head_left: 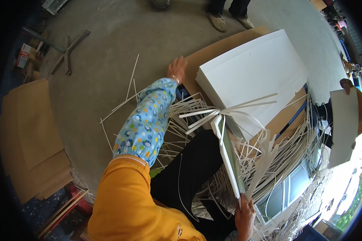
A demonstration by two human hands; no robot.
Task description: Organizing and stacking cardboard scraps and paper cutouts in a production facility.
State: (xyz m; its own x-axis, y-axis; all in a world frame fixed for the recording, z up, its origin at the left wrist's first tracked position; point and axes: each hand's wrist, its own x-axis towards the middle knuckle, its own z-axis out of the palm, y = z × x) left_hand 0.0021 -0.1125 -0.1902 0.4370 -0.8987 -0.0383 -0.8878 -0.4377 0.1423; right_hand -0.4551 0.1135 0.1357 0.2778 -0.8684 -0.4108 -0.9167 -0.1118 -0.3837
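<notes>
My left hand (pixel 177 69), its sleeve covered in a blue patterned cover, reaches out with fingers stretched beside the cardboard and holds nothing. Close to it on the right lies a thick stack of white sheets (pixel 253 68) on a brown cardboard sheet (pixel 217 46). My right hand (pixel 244 217) is closed round the lower end of a narrow white-edged bundle of sheets (pixel 228 160), which stands on edge next to my knee. Thin white strips (pixel 249 102) fan out at the upper end of that bundle. What the right palm covers is hidden.
A tangle of white strips (pixel 285 160) surrounds my legs, and some loose strips lie on the floor. Flat brown cardboard sheets (pixel 40 128) lie at left, near a metal stand (pixel 68 54). Another person's shoes (pixel 218 23) are ahead; at right, a person holds a white panel (pixel 344 124).
</notes>
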